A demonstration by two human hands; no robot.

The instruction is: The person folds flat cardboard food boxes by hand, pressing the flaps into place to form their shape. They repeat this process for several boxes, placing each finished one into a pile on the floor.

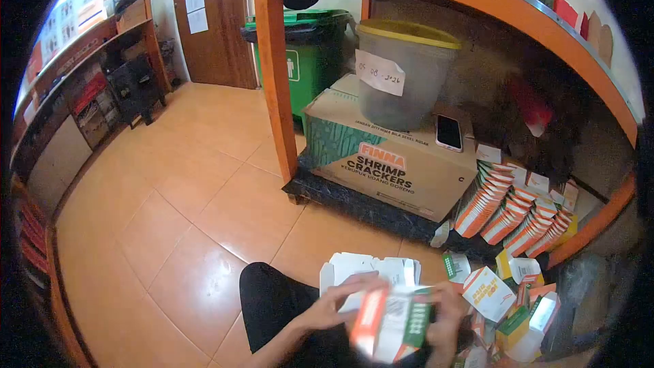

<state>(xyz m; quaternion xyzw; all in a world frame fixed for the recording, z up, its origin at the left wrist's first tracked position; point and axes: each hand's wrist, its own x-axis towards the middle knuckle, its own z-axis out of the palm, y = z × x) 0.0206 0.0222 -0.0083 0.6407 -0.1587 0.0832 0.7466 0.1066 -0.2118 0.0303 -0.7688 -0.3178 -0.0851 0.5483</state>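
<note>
"What are we risking with this small box [394, 320]?"

"We're keeping it at six o'clock, close to our lap, with our left hand [335, 305] and right hand [446, 317] both closing on it. If we're squeezing unevenly, the card could crease or a folded edge could spring loose."

"And the white card pieces [371, 267] just beyond, towards twelve from the box?"

"We're working right beside them, so a knuckle or our dark-clad leg [272, 300] could be nudging them askew. If our grip is slipping, the box could be tumbling into the loose cartons [488, 293] at four o'clock and getting mixed up there."

"How is the box looking?"

"It's showing an orange panel, a white one with grey print and a green one with pale marks. It's tilting a little and blurring, so we're not reading the print, nor telling whether every flap is closing flat."
</note>
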